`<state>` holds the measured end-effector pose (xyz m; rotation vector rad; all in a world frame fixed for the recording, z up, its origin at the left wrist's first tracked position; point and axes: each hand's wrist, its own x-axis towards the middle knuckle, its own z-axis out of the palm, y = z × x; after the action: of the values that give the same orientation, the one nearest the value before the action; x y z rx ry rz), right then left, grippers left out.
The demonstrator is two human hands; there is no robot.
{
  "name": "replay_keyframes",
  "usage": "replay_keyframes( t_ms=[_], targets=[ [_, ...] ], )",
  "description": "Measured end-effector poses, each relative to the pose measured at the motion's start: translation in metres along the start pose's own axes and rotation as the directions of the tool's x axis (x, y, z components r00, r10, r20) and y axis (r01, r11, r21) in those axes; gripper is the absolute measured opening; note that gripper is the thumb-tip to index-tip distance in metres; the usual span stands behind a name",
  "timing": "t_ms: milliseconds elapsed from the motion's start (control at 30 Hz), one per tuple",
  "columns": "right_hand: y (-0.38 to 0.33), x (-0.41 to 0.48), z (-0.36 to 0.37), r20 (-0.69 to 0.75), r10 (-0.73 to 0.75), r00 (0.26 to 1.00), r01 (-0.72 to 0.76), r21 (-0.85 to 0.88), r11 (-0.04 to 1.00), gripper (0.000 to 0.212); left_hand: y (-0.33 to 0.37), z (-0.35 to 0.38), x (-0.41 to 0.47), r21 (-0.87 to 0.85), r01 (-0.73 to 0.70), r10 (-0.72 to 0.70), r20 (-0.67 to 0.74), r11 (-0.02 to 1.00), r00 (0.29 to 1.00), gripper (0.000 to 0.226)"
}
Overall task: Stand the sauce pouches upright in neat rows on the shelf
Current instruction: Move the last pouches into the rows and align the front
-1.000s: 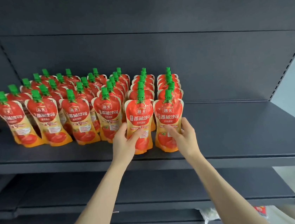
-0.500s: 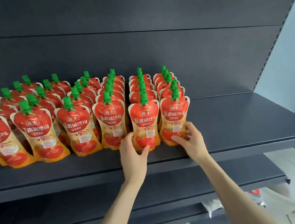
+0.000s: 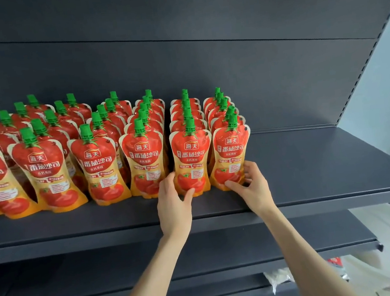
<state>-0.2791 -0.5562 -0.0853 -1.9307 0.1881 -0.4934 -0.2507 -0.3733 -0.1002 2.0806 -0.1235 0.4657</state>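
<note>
Both front pouches have slid back since a second ago and now sit level with the front line. The left hand (image 3: 173, 203) pinches the base of one red-and-yellow, green-capped plastic sauce pouch (image 3: 191, 158), thumb in front. The right hand (image 3: 252, 187) grips the foot of the end pouch (image 3: 232, 153) just beside it. Each pouch stands directly beyond its own hand (long axis upright, spout up) on the dark grey metal shelf (image 3: 326, 176), so I judge only a small squaring nudge remains.

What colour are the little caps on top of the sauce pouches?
Green. The caps show best in the head view.
</note>
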Motion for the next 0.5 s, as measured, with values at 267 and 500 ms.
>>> replay_keyframes(
  t_ms=[267, 500],
  targets=[
    [-0.0015, 0.0061, -0.0023, 0.099, 0.026, 0.995, -0.026, 0.0, 1.0, 0.041, 0.0016, -0.0001, -0.0024, 0.007, -0.002, 0.002, -0.016, 1.0, 1.0, 0.056],
    [-0.0004, 0.0061, -0.0077, 0.131, 0.022, 0.991, -0.022, 0.005, 1.0, 0.033, -0.0025, 0.0, -0.004, -0.032, -0.019, 0.018, -0.031, 0.999, 0.999, 0.052]
  ],
)
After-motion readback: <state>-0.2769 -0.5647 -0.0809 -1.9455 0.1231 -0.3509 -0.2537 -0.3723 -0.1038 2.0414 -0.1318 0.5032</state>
